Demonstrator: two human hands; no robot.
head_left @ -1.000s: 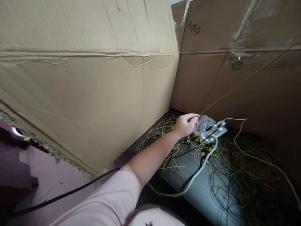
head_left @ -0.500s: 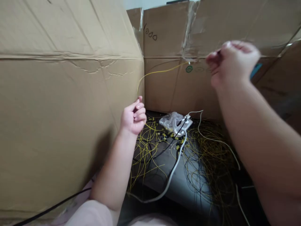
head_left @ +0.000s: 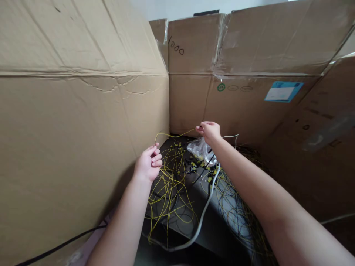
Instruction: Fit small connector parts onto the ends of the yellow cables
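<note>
A thin yellow cable point(head_left: 175, 136) runs between my two hands, sagging a little. One stretch of it is pinched in my left hand point(head_left: 149, 162), whose fingers are curled closed. Farther right, my right hand point(head_left: 210, 130) grips the cable's other part between thumb and fingertips; the very end is hidden in the fingers. Below my left hand lies a loose tangle of yellow cables point(head_left: 169, 184). Beneath my right hand are a crumpled clear plastic bag point(head_left: 197, 146) and small yellow and black pieces point(head_left: 191, 163) scattered over the dark surface.
Tall cardboard walls stand at the left point(head_left: 69, 147) and back point(head_left: 191, 103). A thick white cord point(head_left: 205, 210) curves across the middle. More tangled cables point(head_left: 235, 210) lie under my right forearm. A black cord point(head_left: 63, 242) crosses the lower left.
My right hand has come down and left from high at the right, closer to my left hand. My left hand is slightly lower. The cable between them now hangs lower.
</note>
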